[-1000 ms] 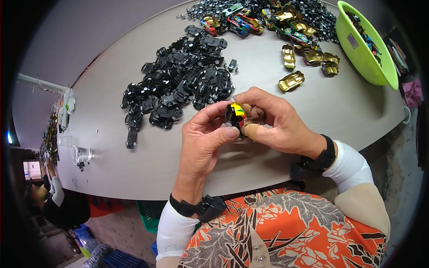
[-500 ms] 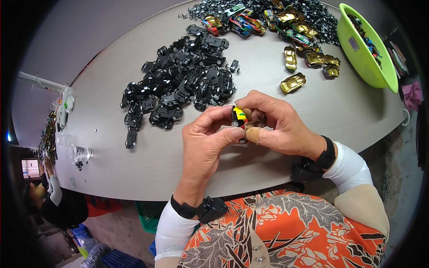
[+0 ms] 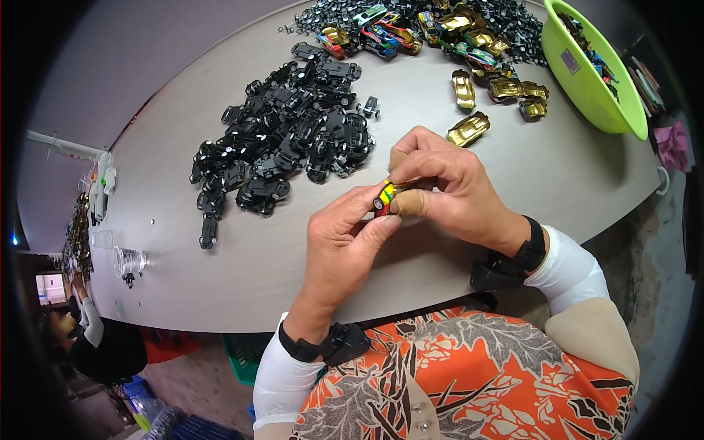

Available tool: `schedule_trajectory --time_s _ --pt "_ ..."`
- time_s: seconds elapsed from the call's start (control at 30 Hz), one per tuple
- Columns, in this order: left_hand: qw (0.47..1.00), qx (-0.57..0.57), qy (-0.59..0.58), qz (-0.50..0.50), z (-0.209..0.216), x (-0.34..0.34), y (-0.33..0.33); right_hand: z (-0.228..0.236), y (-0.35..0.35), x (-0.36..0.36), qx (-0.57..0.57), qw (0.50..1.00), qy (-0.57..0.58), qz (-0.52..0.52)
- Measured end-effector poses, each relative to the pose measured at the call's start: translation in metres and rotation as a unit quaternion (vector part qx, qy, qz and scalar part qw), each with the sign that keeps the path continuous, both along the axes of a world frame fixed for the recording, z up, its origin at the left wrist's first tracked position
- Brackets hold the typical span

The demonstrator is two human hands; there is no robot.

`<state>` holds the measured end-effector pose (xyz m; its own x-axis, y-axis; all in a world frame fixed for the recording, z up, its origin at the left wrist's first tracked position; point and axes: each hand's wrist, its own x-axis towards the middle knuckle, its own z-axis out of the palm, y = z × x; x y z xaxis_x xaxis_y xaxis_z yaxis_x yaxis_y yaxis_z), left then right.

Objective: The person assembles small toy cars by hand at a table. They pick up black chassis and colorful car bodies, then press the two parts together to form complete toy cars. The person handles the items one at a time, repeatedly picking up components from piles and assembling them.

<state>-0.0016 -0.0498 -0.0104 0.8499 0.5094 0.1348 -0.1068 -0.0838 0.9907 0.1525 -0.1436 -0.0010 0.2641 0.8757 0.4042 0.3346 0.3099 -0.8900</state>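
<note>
A small toy car (image 3: 386, 196) with yellow, green and red on its body and a dark wheel showing is pinched between my two hands over the table. My left hand (image 3: 341, 238) grips its near end with thumb and fingers. My right hand (image 3: 447, 183) closes on the other end, its thumb wearing a tan finger cover and pressing beside the car. The fingers hide most of the car. Just beyond my right hand lies a gold toy car body (image 3: 468, 130), with another gold one (image 3: 463, 90) behind it.
Black toy car chassis (image 3: 293, 125) lie heaped left of centre. Coloured and gold car bodies (image 3: 389, 33) pile at the back, before many small wheel parts (image 3: 521, 37). A green basin (image 3: 623, 110) stands at right. A clear cup (image 3: 128, 260) is at left; another person (image 3: 95, 330) sits beyond.
The toy car has tilted and turned between my fingers, and more of my right hand now covers it. My hands have shifted slightly; the whole view has moved a little.
</note>
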Motion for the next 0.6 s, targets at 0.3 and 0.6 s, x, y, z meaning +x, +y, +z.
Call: schedule_trajectory --time_s 0.3,0.6 --pt "0.908 -0.396 0.025 -0.135 0.010 -0.005 0.010 0.015 -0.006 0.001 -0.028 0.986 0.122 0.109" --pt "0.927 -0.362 0.056 -0.077 0.006 -0.006 0.016 0.016 -0.007 0.022 -0.126 0.971 0.126 0.161"
